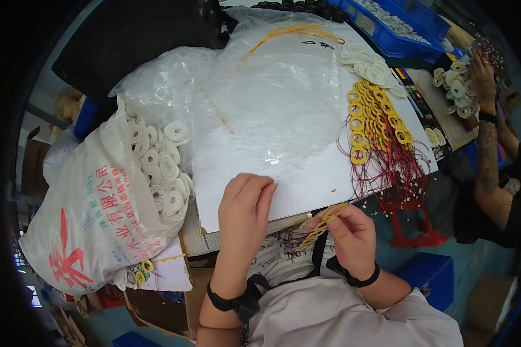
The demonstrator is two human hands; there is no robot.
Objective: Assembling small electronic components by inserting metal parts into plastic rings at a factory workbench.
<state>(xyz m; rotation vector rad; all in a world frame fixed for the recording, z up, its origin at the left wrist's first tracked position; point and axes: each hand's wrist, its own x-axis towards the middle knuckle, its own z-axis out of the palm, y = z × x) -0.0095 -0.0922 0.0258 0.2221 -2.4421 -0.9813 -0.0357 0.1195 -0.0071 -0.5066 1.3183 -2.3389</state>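
"What's closest?"

"The right hand [353, 236], in front of the person's body, pinching a yellow strip [316, 232] between thumb and fingers."

"Which way does the strip point?"

"Its long axis slants. One end lies up and right at the fingertips; the other runs down and left, toward the body, with thin red wires [295, 236] beside that lower end."

"And the left hand?"

"The left hand [246, 199] is just beyond, over the near part of the white board [324, 176], fingers drawn together and bent. I can't tell whether they pinch anything."

"What's farther out?"

"To the left, a white sack [98, 214] leans open, white discs [171, 168] at its mouth. On the board's right side, yellow rings [382, 115] lie in rows running away from the person, their red leads fanning toward the near edge. A clear plastic bag [266, 87] covers the board's middle. Beyond the rings are more pale discs [376, 72], then a blue bin [396, 45] of small white pieces."
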